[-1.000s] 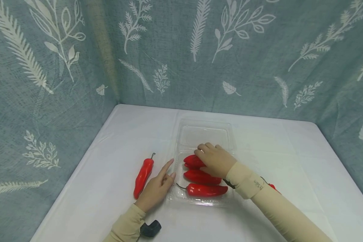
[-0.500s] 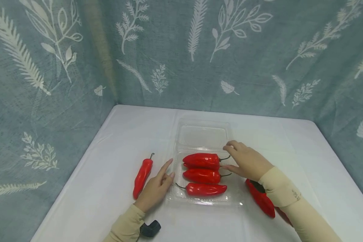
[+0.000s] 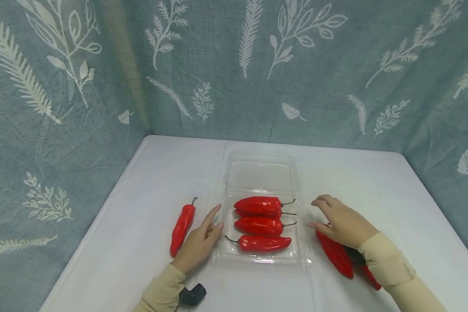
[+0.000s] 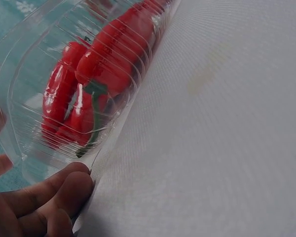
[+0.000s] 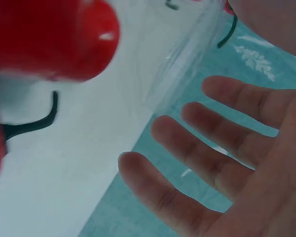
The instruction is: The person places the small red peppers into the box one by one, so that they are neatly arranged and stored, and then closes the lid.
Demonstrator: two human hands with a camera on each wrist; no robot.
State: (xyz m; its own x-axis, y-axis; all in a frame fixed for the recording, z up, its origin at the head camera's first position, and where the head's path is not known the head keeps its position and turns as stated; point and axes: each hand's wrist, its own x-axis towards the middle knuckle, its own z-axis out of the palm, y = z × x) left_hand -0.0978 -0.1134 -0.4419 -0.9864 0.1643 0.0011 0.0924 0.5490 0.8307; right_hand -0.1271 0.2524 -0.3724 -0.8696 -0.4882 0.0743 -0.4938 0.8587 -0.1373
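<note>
A clear plastic clamshell container (image 3: 303,245) lies with its lid (image 3: 262,174) folded back, away from me. Several red peppers lie crosswise in its base, among them a front pepper (image 3: 264,243) with its stem to the left. The others have their stems to the right. My left hand (image 3: 198,246) is at the container's left side, fingers extended; in the left wrist view its fingertips are close to the clear wall (image 4: 19,98), and contact is unclear. My right hand (image 3: 345,221), fingers spread and holding nothing, hovers right of the container by a loose red pepper (image 3: 337,255).
Another loose pepper (image 3: 371,277) is partly hidden under the right wrist. One more pepper (image 3: 182,229) lies on the white tablecloth (image 3: 171,173) left of my left hand. Black wrist gear (image 3: 193,295) shows at the left sleeve. A patterned curtain (image 3: 218,65) borders the table.
My right hand has let go of the rearmost peppers in the container and moved right, out over the loose peppers. The left hand has stayed at the container's left side.
</note>
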